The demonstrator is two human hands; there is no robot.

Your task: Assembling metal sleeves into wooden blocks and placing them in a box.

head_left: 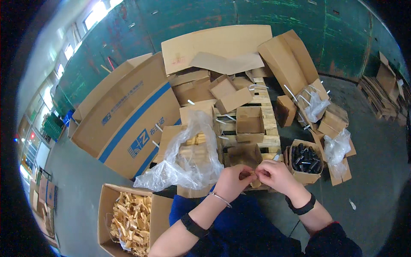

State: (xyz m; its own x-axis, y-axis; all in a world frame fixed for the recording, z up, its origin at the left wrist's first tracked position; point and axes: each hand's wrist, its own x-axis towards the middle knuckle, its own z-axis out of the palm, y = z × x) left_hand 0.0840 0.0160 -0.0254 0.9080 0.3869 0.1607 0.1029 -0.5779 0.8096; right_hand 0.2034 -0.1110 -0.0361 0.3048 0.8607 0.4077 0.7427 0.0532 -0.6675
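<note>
My left hand (pixel 232 181) and my right hand (pixel 277 174) meet in front of me with their fingertips pinched together. Between them is a small gold-tan piece (pixel 255 183), its lower part showing below the fingers and the rest covered. Just beyond the hands stands an open cardboard box (pixel 245 155) with a dark inside. At the lower left a carton (pixel 104 214) holds many loose gold-tan pieces (pixel 130 222). To the right of my right hand, another carton (pixel 311 176) contains black cylindrical parts (pixel 306 158).
Clear plastic film (pixel 171 169) drapes over a carton of tan pieces (pixel 197 143) left of my hands. A wooden pallet (pixel 270 124) bears several open boxes. A large printed cardboard box (pixel 132 124) leans at the left. Green metal panels (pixel 205 17) stand behind.
</note>
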